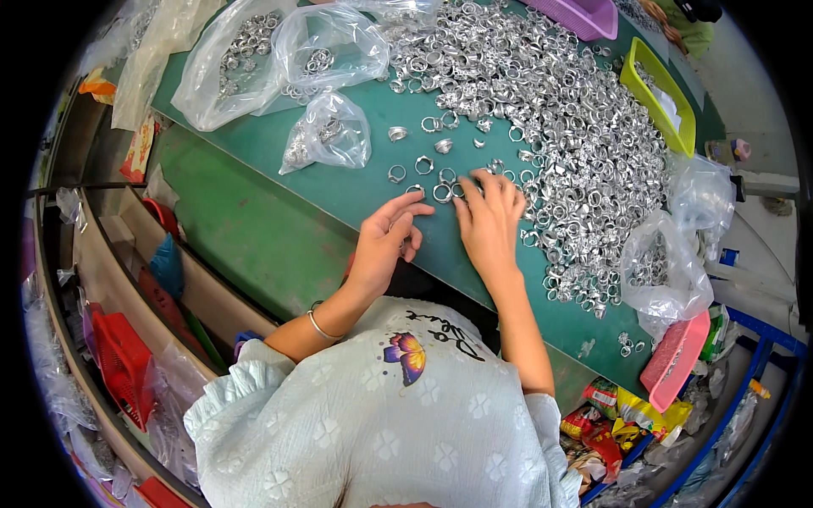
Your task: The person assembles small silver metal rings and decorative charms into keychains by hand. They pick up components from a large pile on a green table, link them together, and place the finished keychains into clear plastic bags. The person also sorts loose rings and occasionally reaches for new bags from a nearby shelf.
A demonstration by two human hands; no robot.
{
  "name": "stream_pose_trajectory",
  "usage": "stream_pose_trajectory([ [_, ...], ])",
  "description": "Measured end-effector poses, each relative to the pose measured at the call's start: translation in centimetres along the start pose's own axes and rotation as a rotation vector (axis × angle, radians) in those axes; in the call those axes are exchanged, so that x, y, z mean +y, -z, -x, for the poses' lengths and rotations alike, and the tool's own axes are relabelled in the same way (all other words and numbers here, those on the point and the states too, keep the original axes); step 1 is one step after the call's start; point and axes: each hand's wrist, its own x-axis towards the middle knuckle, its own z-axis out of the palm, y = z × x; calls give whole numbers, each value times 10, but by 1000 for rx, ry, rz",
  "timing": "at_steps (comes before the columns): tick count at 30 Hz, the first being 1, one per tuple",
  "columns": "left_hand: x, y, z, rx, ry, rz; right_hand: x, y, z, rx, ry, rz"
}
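Observation:
A large heap of small silver metal rings (559, 110) covers the right part of the green table (356, 190). A few loose rings (421, 163) lie scattered just beyond my fingers. My left hand (385, 241) rests on the table with fingers apart, its fingertips reaching toward a ring (414, 190) at the near edge of the loose ones. My right hand (489, 220) lies flat, palm down, with its fingertips on rings (444, 193) at the edge of the heap. Neither hand visibly grips anything. A thin bracelet sits on my left wrist.
Clear plastic bags holding rings (326, 131) lie at the far left of the table, another bag (660, 267) at the right. A yellow-green tray (659, 93), a purple tray (584, 15) and a pink tray (673, 360) stand around the heap. Cardboard boxes and a red basket (123, 360) sit at left.

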Motion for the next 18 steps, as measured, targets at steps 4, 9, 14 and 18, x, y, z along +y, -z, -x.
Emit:
stream_pose_trajectory([
  [4,-4,7,5,-38,121,112,3,-6,-9,-16,11,97],
  [9,4,-13,13,1,347,367,-15,16,7,34,-24,-123],
  [14,-10,-5,8,-216,479,392,-1,32,41,80,-141,-328],
  [18,-12,-13,12,-224,524,315,41,34,57,81,-415,341],
])
